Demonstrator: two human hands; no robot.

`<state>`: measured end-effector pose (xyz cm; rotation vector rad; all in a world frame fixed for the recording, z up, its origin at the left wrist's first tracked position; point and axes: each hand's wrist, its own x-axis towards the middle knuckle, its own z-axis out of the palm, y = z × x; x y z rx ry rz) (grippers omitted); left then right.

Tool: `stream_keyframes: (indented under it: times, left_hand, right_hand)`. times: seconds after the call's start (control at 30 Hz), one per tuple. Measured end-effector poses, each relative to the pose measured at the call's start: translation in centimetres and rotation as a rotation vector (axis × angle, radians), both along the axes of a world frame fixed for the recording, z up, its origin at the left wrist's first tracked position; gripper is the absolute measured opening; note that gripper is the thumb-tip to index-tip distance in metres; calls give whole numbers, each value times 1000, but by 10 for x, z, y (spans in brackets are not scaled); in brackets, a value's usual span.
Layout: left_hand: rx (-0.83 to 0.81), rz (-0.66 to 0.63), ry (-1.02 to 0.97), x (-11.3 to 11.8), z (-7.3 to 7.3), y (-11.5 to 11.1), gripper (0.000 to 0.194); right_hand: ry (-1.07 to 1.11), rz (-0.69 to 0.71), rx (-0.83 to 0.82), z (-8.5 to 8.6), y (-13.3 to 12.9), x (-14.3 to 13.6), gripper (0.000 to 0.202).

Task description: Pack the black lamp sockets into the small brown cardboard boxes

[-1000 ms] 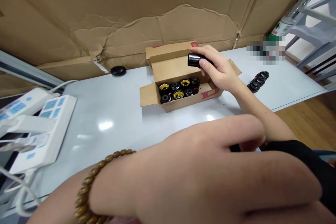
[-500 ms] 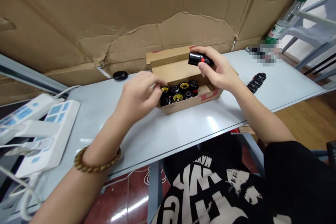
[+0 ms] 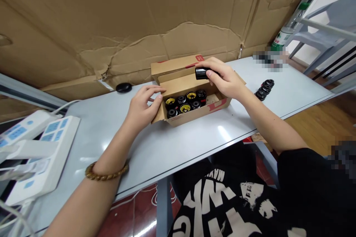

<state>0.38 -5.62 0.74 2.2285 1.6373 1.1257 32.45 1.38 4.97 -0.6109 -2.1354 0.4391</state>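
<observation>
An open cardboard box [image 3: 194, 116] holds several black cylindrical parts [image 3: 196, 104], some showing yellow inside their tops; its right end has bare bottom showing. My right hand [image 3: 226, 79] is closed around one black cylinder [image 3: 201, 73], held sideways above the box. At the box's left end, my left hand [image 3: 144, 105] touches the side flap [image 3: 159, 114], fingers on its outer side and thumb near its edge; whether it pinches the flap is hard to tell. More black parts [image 3: 265, 89] lie in a row on the table, right of the box.
White power strips [image 3: 51, 155] with cables lie on the table [image 3: 172, 148] at left. A round black object [image 3: 124, 87] sits by the large cardboard sheet [image 3: 139, 14] behind. A green-capped bottle [image 3: 283, 36] and grey chair [image 3: 333, 22] are at right.
My left hand has moved from over the box's left end to its side flap, which now shows folded outward. My right hand, still holding the cylinder, is slightly lower over the box.
</observation>
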Motion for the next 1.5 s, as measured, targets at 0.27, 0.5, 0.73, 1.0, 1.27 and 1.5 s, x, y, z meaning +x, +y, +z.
stream_keyframes:
  times: [0.27, 0.5, 0.73, 1.0, 1.27, 1.5]
  left_hand:
    - [-63, 45, -34, 2, -3, -1, 37]
    - [-132, 40, -71, -1, -7, 2, 41]
    - [-104, 29, -84, -7, -15, 6, 40]
    - [-90, 37, -67, -5, -11, 4, 38]
    - [-91, 50, -79, -3, -8, 3, 39]
    - [-91, 48, -85, -4, -8, 3, 37]
  right_hand:
    - [-34, 0, -51, 0, -4, 0, 51]
    - [-51, -14, -30, 2, -4, 2, 42]
    - [-70, -15, 2, 4, -2, 2, 37]
    - [-89, 10, -22, 1, -1, 2, 39]
    - [-159, 14, -43, 5, -4, 4, 38]
    - [-226, 62, -103, 6, -3, 5, 41]
